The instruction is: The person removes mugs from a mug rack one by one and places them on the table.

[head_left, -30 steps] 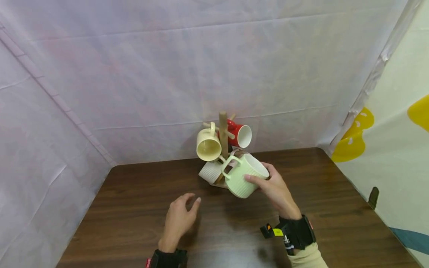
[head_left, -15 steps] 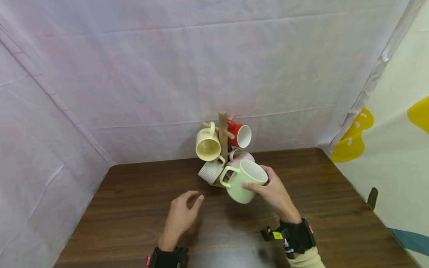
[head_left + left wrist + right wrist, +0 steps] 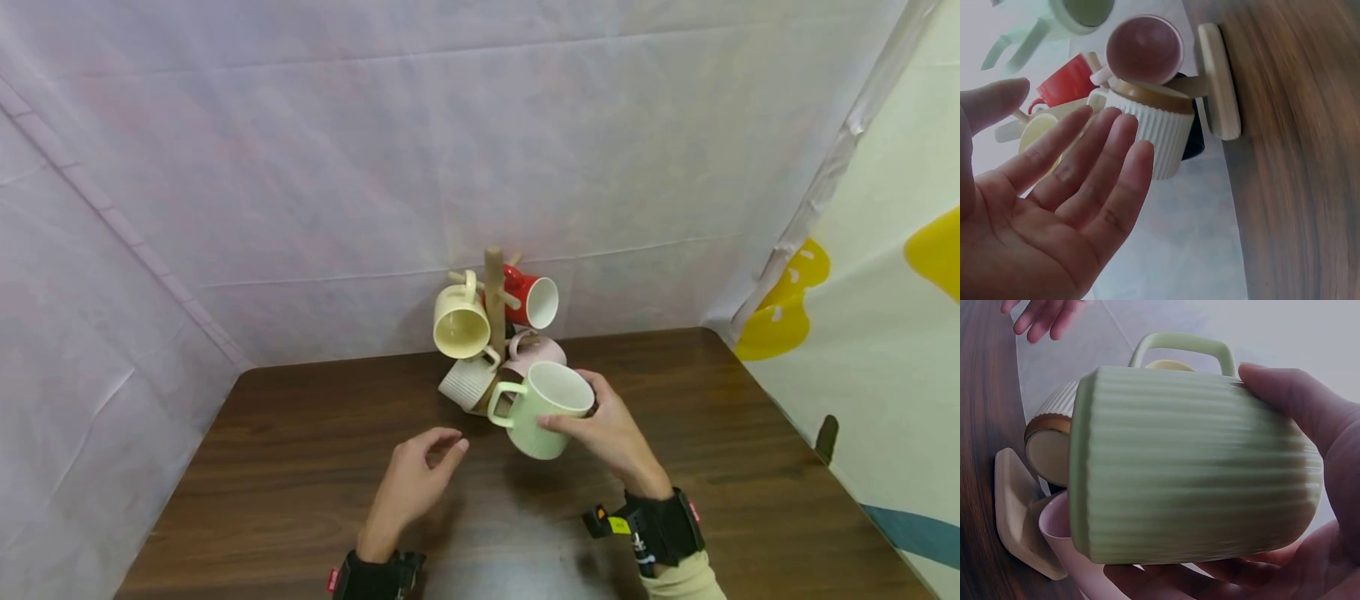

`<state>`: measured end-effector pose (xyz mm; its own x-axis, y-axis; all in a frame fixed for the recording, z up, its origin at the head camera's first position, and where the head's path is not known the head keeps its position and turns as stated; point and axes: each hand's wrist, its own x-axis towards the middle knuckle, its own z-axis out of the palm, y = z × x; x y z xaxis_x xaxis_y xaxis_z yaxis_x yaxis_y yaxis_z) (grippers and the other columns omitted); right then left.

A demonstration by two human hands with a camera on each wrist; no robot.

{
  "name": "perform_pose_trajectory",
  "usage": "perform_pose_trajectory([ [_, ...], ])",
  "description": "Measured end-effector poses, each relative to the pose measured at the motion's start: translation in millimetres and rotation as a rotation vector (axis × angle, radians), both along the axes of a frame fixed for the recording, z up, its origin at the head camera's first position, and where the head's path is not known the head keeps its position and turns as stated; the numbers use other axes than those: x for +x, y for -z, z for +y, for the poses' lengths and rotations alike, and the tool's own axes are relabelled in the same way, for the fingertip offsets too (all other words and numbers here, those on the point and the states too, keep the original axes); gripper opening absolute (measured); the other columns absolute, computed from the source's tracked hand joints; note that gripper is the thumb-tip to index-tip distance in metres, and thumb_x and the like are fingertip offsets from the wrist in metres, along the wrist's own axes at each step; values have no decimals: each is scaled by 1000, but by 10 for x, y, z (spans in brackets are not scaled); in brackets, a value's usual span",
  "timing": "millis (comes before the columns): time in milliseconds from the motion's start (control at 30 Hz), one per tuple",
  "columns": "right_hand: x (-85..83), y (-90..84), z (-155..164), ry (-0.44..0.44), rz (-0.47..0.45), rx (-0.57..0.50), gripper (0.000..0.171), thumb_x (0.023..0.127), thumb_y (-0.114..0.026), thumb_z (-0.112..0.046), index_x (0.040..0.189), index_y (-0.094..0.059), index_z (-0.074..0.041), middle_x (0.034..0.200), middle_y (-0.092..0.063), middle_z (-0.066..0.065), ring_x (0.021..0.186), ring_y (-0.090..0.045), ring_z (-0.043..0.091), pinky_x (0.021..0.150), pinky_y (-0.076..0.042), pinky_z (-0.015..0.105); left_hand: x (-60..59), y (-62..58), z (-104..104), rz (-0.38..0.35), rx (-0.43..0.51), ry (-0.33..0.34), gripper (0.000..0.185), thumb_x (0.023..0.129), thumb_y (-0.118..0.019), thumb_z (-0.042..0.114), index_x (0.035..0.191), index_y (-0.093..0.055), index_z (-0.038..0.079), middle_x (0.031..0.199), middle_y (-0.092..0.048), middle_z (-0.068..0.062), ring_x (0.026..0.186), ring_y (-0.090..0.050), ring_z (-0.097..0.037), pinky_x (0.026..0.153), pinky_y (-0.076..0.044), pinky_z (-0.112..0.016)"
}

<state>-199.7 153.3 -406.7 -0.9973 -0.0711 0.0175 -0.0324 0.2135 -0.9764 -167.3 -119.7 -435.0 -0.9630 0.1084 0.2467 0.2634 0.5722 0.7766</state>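
My right hand (image 3: 622,433) grips a pale green ribbed mug (image 3: 1197,469) round its body, thumb on the near side. In the head view the green mug's opening faces up and its handle points left, in front of a wooden mug tree (image 3: 494,304). My left hand (image 3: 412,479) hovers to the left of the mug with relaxed fingers, holding nothing; its palm shows in the left wrist view. On the tree hang a cream yellow mug (image 3: 461,325), a red mug (image 3: 531,302), a pink mug (image 3: 538,350) and a white ribbed mug (image 3: 1163,134) with a brown base.
The tree's wooden base (image 3: 1219,81) stands on a dark wood-grain table (image 3: 315,433) near its back edge. A pale cloth wall (image 3: 337,167) rises right behind. At the right is another cloth (image 3: 885,375) with yellow shapes. A dark thing shows behind the white mug.
The green mug has come down slightly toward me and turned more upright in my right hand, uncovering the pink mug behind. My left hand has moved a little to the right.
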Motion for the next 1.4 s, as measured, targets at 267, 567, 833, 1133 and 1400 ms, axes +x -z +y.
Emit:
perform_pose_trajectory([
  [267, 4, -6, 24, -20, 11, 46, 87, 69, -91, -28, 140, -42, -11, 125, -58, 14, 111, -58, 29, 87, -50, 36, 18, -70, 17, -40, 69, 97, 26, 97, -65, 32, 114, -71, 14, 109, -73, -2, 101, -68, -19, 83, -56, -29],
  [567, 8, -2, 39, -58, 33, 53, 85, 68, -92, -26, 137, -45, -12, 123, -59, 13, 110, -58, 28, 88, -49, 37, 26, -137, 42, -103, 131, 157, 31, 99, -61, 34, 118, -69, 12, 115, -71, -7, 107, -66, -21, 88, -54, -31],
  [833, 1, 5, 26, -83, 67, 107, 85, 66, -93, -28, 136, -47, -13, 122, -60, 10, 107, -58, 26, 90, -47, 38, 28, -160, 87, -126, 149, 161, 29, 97, -64, 33, 116, -70, 12, 110, -72, -2, 103, -66, -17, 85, -53, -26],
  [1133, 17, 26, 5, -108, 90, 121, 84, 65, -93, -25, 134, -48, -11, 118, -62, 10, 103, -60, 24, 89, -47, 38, 28, -175, 126, -143, 194, 195, 29, 98, -63, 30, 115, -69, 7, 106, -71, -8, 78, -66, -14, 73, -58, -34],
  [1400, 45, 23, -33, -168, 109, 128, 84, 66, -93, -25, 135, -48, -8, 118, -63, 13, 104, -61, 26, 87, -48, 38, 39, -196, 180, -173, 284, 215, 33, 97, -65, 24, 116, -66, -3, 111, -68, -20, 82, -69, -20, 73, -59, -40],
])
